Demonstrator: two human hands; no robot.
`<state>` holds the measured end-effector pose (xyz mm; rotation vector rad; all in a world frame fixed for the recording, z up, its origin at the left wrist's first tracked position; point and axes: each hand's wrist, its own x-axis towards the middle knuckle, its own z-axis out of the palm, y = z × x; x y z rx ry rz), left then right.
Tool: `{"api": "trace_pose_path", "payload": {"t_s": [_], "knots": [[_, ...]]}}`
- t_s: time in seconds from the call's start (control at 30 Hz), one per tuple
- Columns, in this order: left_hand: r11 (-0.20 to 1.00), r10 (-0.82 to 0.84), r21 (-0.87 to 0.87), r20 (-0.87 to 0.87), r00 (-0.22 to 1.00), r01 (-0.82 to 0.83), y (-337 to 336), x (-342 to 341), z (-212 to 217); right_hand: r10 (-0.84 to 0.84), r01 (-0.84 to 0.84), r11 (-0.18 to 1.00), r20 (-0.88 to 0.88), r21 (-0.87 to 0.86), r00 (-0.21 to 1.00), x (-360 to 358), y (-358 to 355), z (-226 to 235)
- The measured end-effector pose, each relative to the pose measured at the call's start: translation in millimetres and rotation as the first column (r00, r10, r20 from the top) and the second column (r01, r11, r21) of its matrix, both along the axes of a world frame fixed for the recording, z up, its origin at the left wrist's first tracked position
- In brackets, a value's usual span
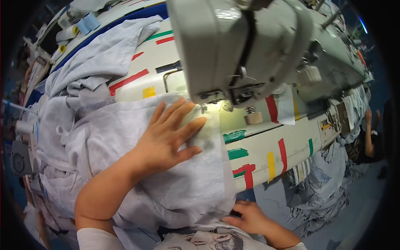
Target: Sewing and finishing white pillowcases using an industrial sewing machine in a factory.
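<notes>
Since thin white cloth (183, 183) lies partly under the cream metal sewing machine (208, 50), sewing's probably underway, no telling what's left; left hand (166, 139) spread open on it, right hand (251, 217) at its near edge, grip unclear.

Left hand (164, 139) palm down, fingers (178, 114) spread, elbow (89, 208) bent; right hand (252, 218) lower, partly curled, forearm (283, 237) angling in from lower right.
</notes>
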<state>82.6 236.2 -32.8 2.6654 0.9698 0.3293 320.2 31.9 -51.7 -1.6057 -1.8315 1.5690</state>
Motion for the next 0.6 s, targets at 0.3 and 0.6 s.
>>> {"api": "trace_pose_path", "payload": {"t_s": [0.3,0.6], "knots": [[0.994,-0.107,0.040,0.220,0.970,0.101,-1.5,15.9,18.1,-0.530,-0.004,0.342,0.197,0.940,0.825,61.5,197.2,35.9],[0.989,-0.148,0.012,0.252,0.956,0.150,-4.8,15.9,21.8,-0.704,0.063,0.486,0.347,0.872,0.620,70.8,244.6,44.2]]}}
